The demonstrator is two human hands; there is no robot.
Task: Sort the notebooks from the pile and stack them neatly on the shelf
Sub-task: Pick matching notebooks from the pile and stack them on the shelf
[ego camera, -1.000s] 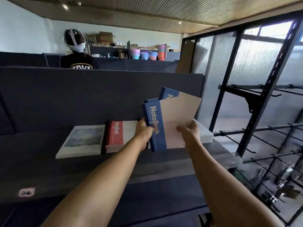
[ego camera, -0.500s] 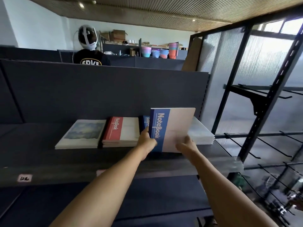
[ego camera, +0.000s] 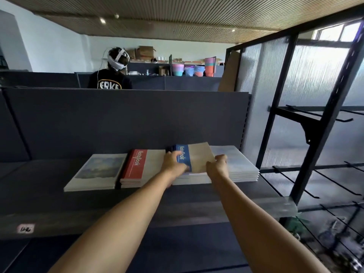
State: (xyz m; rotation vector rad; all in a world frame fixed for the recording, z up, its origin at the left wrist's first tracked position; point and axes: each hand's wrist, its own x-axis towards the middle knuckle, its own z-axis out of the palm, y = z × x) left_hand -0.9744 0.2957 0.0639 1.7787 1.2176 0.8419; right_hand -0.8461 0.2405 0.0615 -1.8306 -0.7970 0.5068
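Just red stack (ego camera: 136, 167) beside left hand (ego camera: 173, 162).

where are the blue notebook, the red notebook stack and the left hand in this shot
blue notebook (ego camera: 199, 157), head view, on the tan part of its cover
red notebook stack (ego camera: 136, 164), head view, on the red band of the top cover
left hand (ego camera: 173, 162), head view, on the back of the hand
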